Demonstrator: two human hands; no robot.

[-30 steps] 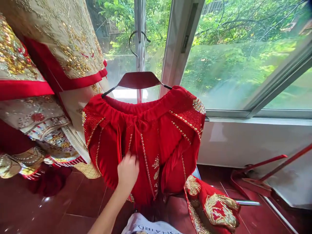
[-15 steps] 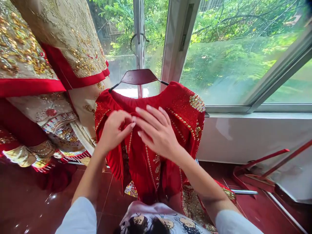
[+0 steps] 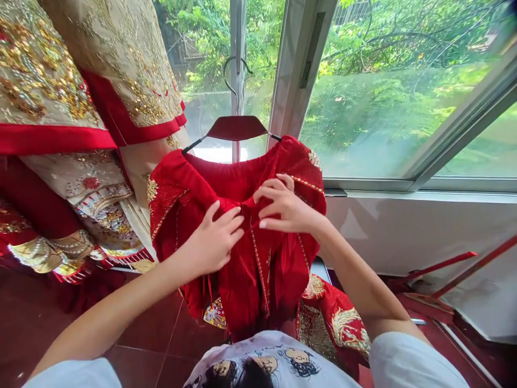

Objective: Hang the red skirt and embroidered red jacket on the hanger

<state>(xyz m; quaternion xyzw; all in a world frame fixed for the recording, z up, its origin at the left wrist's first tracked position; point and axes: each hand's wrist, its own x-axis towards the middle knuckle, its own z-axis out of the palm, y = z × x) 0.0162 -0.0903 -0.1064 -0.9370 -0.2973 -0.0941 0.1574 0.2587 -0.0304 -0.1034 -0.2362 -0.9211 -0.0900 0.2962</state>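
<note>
By window (image 3: 388,124), above tiles (image 3: 139,362), red garment (image 3: 247,277)

Left hand (image 3: 216,240): back facing up, fingers (image 3: 230,216) loosely spread and pointing inward, thumb (image 3: 211,213) kinda sticking up
Right hand (image 3: 286,207): sits a bit higher, fingers curled, tips aimed at the other one, small gap between them
Left arm (image 3: 133,302): pretty much straight, coming up from bottom left
Right arm (image 3: 359,269): slanting in from lower right

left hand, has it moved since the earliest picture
Yes, upward: judged against the window sill, the left hand is now nearer the sill's level, at the upper front of the red garment.
</note>
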